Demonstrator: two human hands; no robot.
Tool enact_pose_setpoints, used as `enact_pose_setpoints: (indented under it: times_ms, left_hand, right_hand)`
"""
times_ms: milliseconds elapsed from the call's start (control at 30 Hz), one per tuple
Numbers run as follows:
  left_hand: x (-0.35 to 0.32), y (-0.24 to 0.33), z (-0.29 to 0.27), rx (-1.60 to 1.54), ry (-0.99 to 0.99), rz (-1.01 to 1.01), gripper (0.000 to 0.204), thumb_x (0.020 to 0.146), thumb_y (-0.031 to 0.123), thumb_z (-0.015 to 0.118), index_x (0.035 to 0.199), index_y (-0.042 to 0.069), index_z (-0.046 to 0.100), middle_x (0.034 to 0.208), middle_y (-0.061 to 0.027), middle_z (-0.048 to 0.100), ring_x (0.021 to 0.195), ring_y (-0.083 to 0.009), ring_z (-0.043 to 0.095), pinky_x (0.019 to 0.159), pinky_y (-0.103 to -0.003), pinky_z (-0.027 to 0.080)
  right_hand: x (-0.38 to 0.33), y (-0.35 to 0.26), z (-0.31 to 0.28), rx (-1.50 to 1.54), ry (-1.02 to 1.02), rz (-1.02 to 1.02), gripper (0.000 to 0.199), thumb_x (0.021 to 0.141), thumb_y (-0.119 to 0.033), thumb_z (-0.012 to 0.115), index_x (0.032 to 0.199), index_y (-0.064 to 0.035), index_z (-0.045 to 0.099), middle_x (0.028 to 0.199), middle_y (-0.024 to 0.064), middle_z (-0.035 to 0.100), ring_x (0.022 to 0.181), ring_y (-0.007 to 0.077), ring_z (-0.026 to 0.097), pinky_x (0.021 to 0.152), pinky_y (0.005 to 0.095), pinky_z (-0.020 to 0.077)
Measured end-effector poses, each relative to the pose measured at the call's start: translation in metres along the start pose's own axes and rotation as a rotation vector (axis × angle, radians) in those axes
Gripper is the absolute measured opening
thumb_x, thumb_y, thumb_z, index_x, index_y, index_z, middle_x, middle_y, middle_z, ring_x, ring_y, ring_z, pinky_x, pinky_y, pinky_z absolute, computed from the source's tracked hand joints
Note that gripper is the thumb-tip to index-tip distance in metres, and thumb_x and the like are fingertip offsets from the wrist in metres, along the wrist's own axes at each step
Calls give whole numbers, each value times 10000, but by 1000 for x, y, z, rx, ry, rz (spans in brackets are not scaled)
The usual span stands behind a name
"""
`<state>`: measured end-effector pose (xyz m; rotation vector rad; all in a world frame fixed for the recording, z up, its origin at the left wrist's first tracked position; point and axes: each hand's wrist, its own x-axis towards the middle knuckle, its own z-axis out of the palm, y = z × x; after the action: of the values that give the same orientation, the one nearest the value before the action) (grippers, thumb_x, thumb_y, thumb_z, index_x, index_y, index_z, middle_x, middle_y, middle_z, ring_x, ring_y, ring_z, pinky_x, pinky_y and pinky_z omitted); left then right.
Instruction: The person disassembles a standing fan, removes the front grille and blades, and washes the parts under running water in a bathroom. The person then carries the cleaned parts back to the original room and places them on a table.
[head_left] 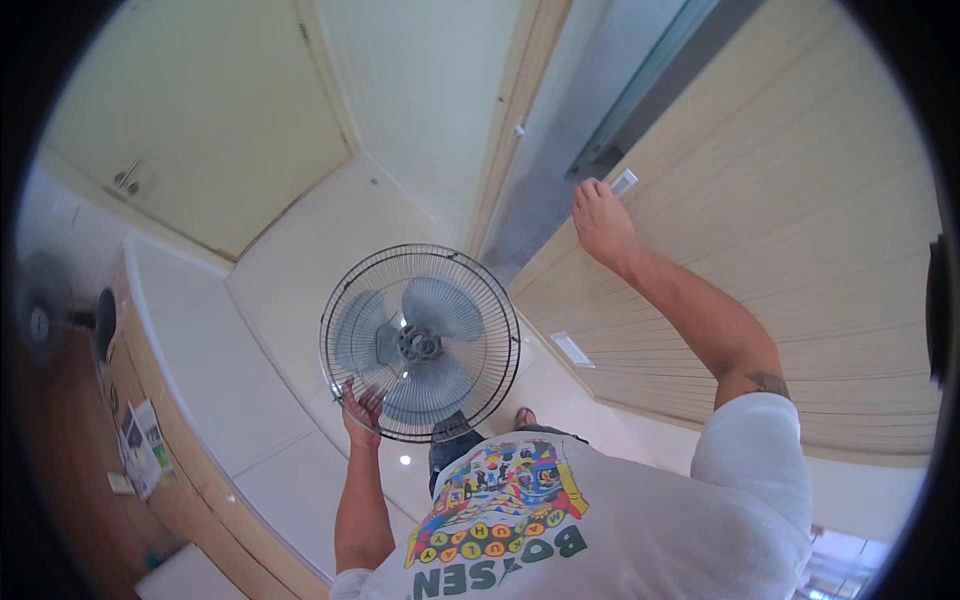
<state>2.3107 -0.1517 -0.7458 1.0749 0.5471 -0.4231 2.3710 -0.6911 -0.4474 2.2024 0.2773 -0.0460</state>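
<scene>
In front of my body hangs a round fan cage of thin dark wire, with translucent grey blades and a dark hub inside it. My left hand grips the lower left rim of the cage, its fingers partly behind the wires. To the upper right, my right hand has its fingers curled at the free edge of a light wood-grain door. A small white plate on the door lies beside those fingers. What the fingertips press on is partly hidden.
A doorway with a pale frame stands beyond the door's edge. On the left runs a wood-edged counter with papers and a blurred second fan. Another cream door with a metal handle is at the far left.
</scene>
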Motion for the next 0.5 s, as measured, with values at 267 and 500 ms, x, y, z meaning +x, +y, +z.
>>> enact_pose_setpoints:
  times_ms: [267,500]
  left_hand:
    - [143,-6,145,178,-133,-125,631,1034,663,483,1529,276,419,1379,-243,616,1177,-361,675,938,-415,521]
    - [220,-115,348,230,-196,-253,613,1006,661,546,1486,292,449,1373,-242,617,1181,-380,661,998,-446,512]
  right_hand:
    - [-32,-8,122,633,130,204,229,890,-207,630,1027,-31,684,976,132,636,1037,285,565,884,404,425]
    - [-89,24,305,727,183,238,400,902,-244,655,1202,21,670,1119,172,653,1193,354,562,1127,490,382]
